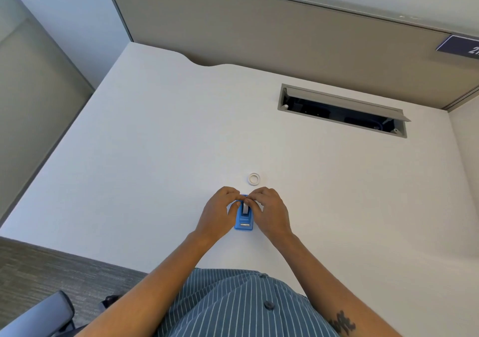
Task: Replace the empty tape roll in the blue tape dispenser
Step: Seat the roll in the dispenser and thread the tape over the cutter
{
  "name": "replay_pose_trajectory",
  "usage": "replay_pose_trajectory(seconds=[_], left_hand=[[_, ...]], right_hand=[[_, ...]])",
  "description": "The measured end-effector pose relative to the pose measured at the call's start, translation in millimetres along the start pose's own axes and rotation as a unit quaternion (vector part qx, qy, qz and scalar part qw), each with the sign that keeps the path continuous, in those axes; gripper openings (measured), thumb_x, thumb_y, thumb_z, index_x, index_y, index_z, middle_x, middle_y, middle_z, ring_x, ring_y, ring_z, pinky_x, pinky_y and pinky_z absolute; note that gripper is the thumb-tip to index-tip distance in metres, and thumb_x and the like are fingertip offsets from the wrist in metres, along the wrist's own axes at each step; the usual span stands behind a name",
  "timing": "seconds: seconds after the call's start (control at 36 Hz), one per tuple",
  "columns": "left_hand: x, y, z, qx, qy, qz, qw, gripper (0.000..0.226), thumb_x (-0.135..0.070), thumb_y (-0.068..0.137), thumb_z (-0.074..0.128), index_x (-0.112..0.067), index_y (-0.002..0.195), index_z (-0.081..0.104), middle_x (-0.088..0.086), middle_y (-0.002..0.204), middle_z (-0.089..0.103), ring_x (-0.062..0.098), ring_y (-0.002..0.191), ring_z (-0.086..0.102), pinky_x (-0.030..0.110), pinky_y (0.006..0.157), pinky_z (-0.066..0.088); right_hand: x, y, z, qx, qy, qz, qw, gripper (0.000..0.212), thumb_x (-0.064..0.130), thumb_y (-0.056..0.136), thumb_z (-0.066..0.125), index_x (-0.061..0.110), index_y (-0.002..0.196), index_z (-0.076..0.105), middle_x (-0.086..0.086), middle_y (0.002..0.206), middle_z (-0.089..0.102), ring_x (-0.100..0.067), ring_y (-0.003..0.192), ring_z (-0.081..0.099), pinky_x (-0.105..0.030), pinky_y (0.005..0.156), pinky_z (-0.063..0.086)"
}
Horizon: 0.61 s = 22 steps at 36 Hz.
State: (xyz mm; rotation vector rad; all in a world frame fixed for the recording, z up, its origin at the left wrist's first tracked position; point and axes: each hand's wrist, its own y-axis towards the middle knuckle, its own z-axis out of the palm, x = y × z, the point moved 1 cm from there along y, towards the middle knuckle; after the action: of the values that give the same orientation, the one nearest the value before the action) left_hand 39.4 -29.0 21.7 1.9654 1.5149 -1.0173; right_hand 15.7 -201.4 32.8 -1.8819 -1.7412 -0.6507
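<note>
The blue tape dispenser (244,223) stands on the white desk (155,155), its metal cutter end toward me. A pale roll sits in its slot, mostly hidden by my fingers. My left hand (220,212) grips the dispenser's left side, thumb and fingers curled over the far end. My right hand (269,212) holds the right side, its fingertips pinched at the top of the roll. A small white tape ring (254,179) lies flat on the desk just beyond my hands.
An open cable hatch (342,111) with a raised grey lid is cut into the desk at the back right. A grey partition wall (259,30) runs along the far edge. A chair armrest (39,316) shows at the lower left.
</note>
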Motion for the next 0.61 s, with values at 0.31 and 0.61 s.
replay_pose_trajectory(seconds=[0.31,0.61], left_hand=[[-1.3,0.4,1.4,0.016,0.001,-0.013,1.0,0.027,-0.017,0.102,0.067,-0.012,0.128,0.075,0.005,0.126,0.069,0.021,0.114,0.066,0.035,0.103,0.057],[5.1,3.7,2.3,0.017,0.014,-0.015,1.0,0.025,-0.02,0.102,0.068,-0.016,0.125,0.075,0.002,0.122,0.07,0.018,0.11,0.067,0.03,0.1,0.058]], right_hand=[[-3.9,-1.3,0.3,0.046,0.013,-0.001,0.999,0.02,0.017,0.104,0.068,0.016,0.119,0.081,0.0,0.115,0.072,-0.016,0.111,0.059,-0.006,0.08,0.037],[-6.4,-1.0,2.0,0.077,0.024,0.012,0.997,0.023,0.017,0.103,0.068,0.015,0.124,0.078,0.001,0.126,0.069,-0.017,0.119,0.056,-0.01,0.086,0.039]])
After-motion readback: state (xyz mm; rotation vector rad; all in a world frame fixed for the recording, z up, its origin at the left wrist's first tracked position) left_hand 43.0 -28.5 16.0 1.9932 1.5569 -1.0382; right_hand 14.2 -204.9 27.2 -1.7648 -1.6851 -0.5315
